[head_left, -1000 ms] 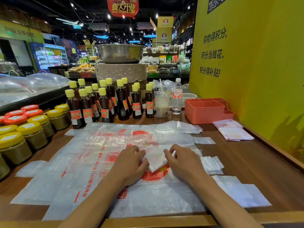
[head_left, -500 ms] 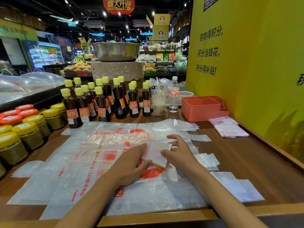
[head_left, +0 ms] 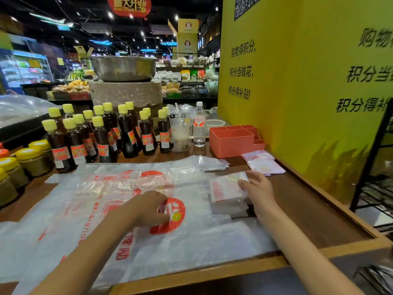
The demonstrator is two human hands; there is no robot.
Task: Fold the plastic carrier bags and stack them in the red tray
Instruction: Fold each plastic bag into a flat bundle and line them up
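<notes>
Half a second back, both hands met over a small folded bag at the middle of the spread sheets; now parted. Right hand (head_left: pixel 258 189) carried out to the right, its grip closed on the folded bag (head_left: pixel 226 188), fingers along the far edge, setting it atop a pile of folded bags (head_left: pixel 228 206) on the worktop (head_left: pixel 319 211). Left hand (head_left: pixel 152 207) lying palm down on the large flat bag (head_left: pixel 170 237), fingers loosely bent, gripping nothing, just beside the red round print. Camera also swung rightward, showing more of the yellow wall (head_left: pixel 308 81). Red tray (head_left: pixel 232 140) standing at the back right of the worktop, well apart from the held bag, nothing visible inside it from this angle. Two folded packets (head_left: pixel 263 163) lying just in front of the tray, near the wall. One further stack of clear folded bags (head_left: pixel 209 162) behind the flat sheets. Flat bags overlapping in layers, number hard to tell. About thirteen dark bottles with yellow caps (head_left: pixel 102 141) crowded at the back left; several yellow-lidded jars (head_left: pixel 32 160) at the left edge, partly cut off. One water bottle (head_left: pixel 199 126) and one bagged drink cup (head_left: pixel 180 128) between the bottles and the tray.
</notes>
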